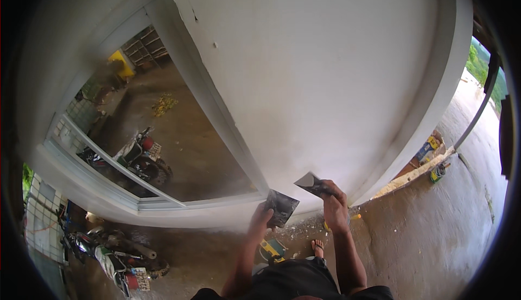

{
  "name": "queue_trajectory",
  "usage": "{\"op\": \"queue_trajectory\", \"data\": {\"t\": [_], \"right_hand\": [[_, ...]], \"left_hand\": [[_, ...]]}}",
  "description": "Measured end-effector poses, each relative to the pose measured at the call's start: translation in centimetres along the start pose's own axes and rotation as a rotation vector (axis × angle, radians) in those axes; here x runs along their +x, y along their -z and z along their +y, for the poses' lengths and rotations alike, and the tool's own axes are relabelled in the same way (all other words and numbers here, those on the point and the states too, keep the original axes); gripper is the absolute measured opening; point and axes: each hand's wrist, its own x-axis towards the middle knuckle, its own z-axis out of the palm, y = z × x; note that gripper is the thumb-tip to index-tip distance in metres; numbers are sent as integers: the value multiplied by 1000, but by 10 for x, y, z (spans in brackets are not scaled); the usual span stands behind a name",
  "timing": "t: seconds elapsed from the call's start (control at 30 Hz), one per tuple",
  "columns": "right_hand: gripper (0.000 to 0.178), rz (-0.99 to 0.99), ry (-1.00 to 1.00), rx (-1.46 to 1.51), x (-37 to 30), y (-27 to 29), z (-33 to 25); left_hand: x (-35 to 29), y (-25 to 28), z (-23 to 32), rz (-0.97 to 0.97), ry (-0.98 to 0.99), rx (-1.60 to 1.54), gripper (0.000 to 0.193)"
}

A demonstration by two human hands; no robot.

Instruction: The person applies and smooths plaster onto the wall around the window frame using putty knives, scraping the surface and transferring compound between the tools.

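My left hand (pixel 263 216) is closed round a dark, flat, roughly square plastering blade (pixel 283 206), whose face carries pale smears. My right hand (pixel 335 199) grips a putty knife (pixel 308 182) with a grey metal blade, its tip pointing up and to the left. The two tools are close together but apart, in front of the lower part of a white wall (pixel 325 83). Neither blade plainly touches the wall, though the depth is hard to judge. Fingers and tools cover the handles.
Left of the wall is a white-framed window (pixel 179 131) showing a motorbike. Another motorbike (pixel 114 259) stands at lower left. A yellow-and-green bucket (pixel 272 249) sits by my feet, with white crumbs along the wall base. A can (pixel 438 173) stands by a low ledge at right.
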Motion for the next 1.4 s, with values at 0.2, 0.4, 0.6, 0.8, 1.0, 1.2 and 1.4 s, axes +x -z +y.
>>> {"op": "queue_trajectory", "data": {"t": [0.2,0.4,0.6,0.8,1.0,1.2,1.4], "right_hand": [[34,-286,184,-101,3,-5,-11],[33,-488,312,-470,3,-31,0],[32,-477,512,-704,14,-40,25],[30,-347,486,-812,24,-53,32],[28,-196,346,-230,79,-83,-73],[28,36,1566,-1141,153,-263,-265],[34,-77,1703,-1517,191,-290,-254]], "left_hand": [[1,-20,28,-52,-70,-117,60],[-11,0,30,-87,-99,-238,64],[-32,-7,48,110,-75,-233,61],[-60,-8,56,139,-127,-124,50],[-64,22,53,171,-289,-163,40],[-66,32,54,164,-231,-69,46],[-61,23,68,47,-274,-219,43]]}}
